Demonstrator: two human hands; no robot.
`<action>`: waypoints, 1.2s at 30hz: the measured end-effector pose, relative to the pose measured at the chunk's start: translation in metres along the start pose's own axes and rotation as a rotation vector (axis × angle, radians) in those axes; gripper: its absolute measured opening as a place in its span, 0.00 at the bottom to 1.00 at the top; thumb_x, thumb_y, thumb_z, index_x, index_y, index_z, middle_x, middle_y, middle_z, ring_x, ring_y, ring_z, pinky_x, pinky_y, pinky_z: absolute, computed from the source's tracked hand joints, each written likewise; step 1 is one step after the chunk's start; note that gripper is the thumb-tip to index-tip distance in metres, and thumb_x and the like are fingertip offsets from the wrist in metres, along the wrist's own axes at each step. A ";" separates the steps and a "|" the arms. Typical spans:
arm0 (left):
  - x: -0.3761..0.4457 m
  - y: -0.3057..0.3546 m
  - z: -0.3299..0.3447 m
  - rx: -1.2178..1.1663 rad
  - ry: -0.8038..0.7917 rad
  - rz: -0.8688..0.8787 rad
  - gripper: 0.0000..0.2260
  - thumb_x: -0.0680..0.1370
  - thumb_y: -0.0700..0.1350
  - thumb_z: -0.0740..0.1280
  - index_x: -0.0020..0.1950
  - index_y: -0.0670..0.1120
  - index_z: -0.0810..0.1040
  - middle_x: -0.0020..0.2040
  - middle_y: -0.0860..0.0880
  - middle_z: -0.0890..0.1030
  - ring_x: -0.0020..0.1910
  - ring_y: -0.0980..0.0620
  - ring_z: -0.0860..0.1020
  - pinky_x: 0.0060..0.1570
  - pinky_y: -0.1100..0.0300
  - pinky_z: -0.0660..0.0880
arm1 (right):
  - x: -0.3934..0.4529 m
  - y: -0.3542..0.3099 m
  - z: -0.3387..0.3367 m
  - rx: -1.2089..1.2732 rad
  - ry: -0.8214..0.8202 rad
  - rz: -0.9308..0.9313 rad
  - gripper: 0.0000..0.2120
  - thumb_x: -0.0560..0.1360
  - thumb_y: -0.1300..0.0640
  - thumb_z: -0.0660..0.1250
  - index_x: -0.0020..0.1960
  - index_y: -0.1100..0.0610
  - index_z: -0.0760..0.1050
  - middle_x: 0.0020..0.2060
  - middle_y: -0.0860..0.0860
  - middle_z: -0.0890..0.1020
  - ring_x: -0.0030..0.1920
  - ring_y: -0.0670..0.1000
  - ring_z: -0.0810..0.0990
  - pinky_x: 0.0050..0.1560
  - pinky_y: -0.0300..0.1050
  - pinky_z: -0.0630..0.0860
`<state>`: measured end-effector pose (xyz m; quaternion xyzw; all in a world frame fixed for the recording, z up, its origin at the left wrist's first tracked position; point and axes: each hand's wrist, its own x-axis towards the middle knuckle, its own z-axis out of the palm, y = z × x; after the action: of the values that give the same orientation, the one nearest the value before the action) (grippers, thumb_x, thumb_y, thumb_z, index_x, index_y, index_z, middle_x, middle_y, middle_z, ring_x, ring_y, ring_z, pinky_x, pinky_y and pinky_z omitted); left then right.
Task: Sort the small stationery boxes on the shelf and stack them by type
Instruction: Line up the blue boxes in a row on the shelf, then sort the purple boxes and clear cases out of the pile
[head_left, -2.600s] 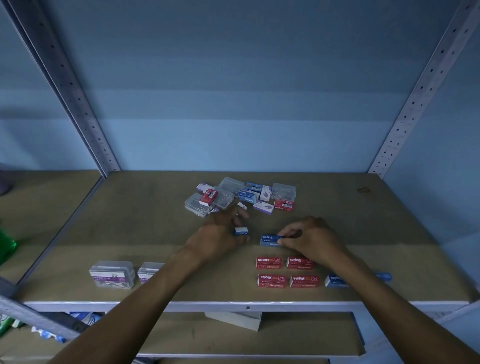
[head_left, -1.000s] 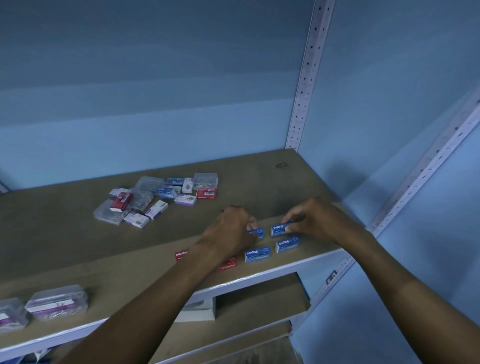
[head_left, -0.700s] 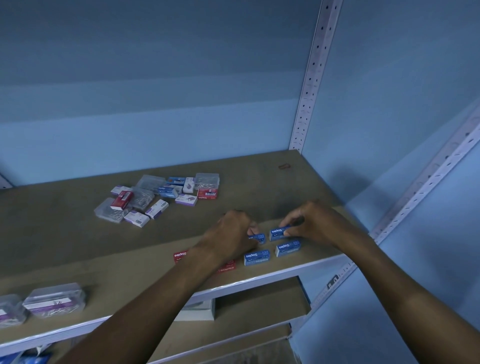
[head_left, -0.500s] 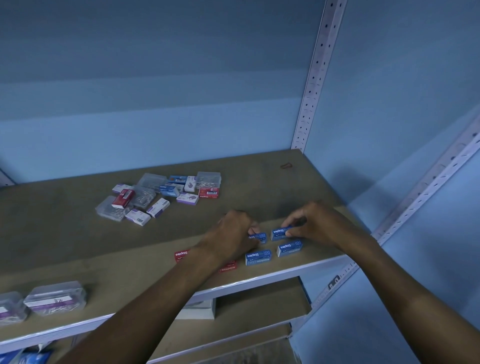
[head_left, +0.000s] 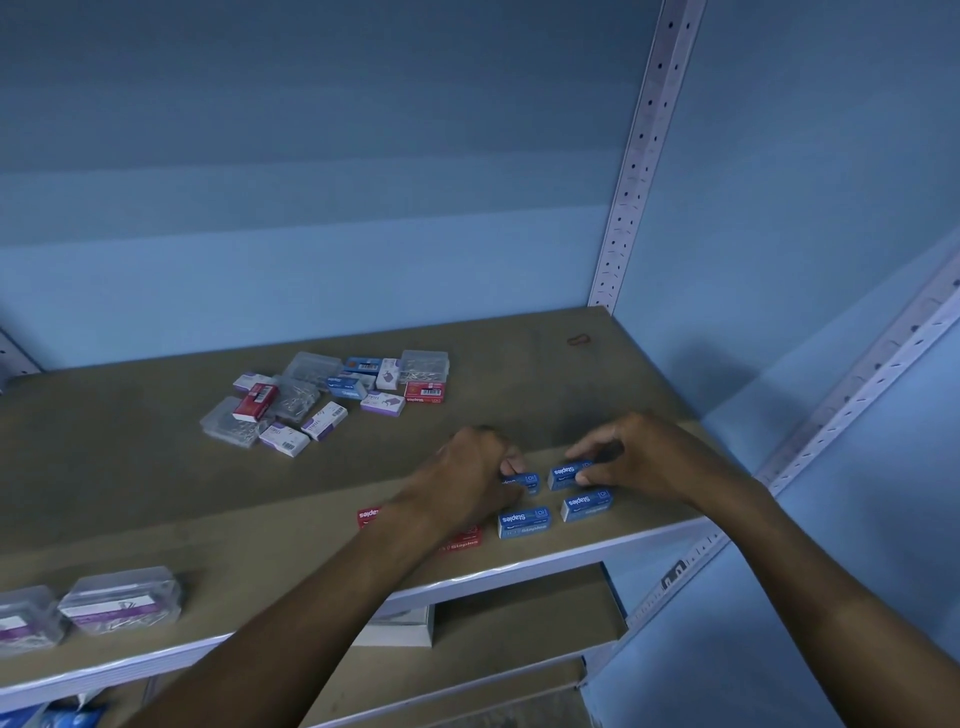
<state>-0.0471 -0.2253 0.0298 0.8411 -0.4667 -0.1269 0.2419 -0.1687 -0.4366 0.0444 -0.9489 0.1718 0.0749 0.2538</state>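
Blue staple boxes lie in a two-by-two group near the shelf's front right. My left hand (head_left: 475, 478) pinches the back left blue box (head_left: 524, 481), which rests on the shelf. My right hand (head_left: 636, 457) grips the back right blue box (head_left: 567, 475), also down on the board. Two more blue boxes (head_left: 523, 521) (head_left: 586, 505) sit in front of them. Red staple boxes (head_left: 370, 515) (head_left: 464, 539) show partly from under my left forearm. An unsorted pile of mixed small boxes (head_left: 332, 397) lies at the back middle.
The brown shelf board (head_left: 130, 493) ends at a white front edge. Clear plastic boxes with purple labels (head_left: 122, 605) stand at the front left. A perforated metal upright (head_left: 636, 156) rises at the back right corner. A lower shelf with a white box (head_left: 400, 629) shows below.
The view has swung right since the oldest frame. Both hands carried their blue boxes from mid-shelf to the front right group and have held them nearly still over the last second.
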 end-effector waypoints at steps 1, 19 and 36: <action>-0.001 -0.001 -0.003 -0.011 0.017 -0.018 0.06 0.71 0.50 0.74 0.47 0.52 0.83 0.44 0.56 0.82 0.41 0.60 0.78 0.45 0.65 0.76 | 0.000 -0.001 -0.001 0.013 0.003 -0.006 0.13 0.72 0.45 0.77 0.56 0.39 0.84 0.52 0.38 0.85 0.49 0.39 0.81 0.52 0.43 0.81; -0.076 -0.075 -0.076 0.053 0.248 -0.303 0.09 0.71 0.50 0.75 0.50 0.50 0.84 0.49 0.51 0.84 0.46 0.53 0.80 0.52 0.61 0.76 | 0.054 -0.116 0.034 -0.003 -0.055 -0.229 0.11 0.72 0.43 0.76 0.54 0.37 0.82 0.47 0.35 0.83 0.44 0.34 0.79 0.46 0.33 0.74; -0.123 -0.155 -0.095 0.384 0.129 -0.414 0.33 0.73 0.62 0.66 0.75 0.54 0.63 0.74 0.48 0.66 0.73 0.45 0.63 0.71 0.50 0.65 | 0.108 -0.233 0.089 -0.307 -0.041 -0.443 0.38 0.69 0.58 0.78 0.74 0.43 0.67 0.73 0.46 0.68 0.71 0.56 0.67 0.64 0.50 0.70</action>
<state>0.0408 -0.0245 0.0274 0.9553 -0.2841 -0.0291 0.0764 0.0118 -0.2332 0.0493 -0.9891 -0.0586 0.0617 0.1205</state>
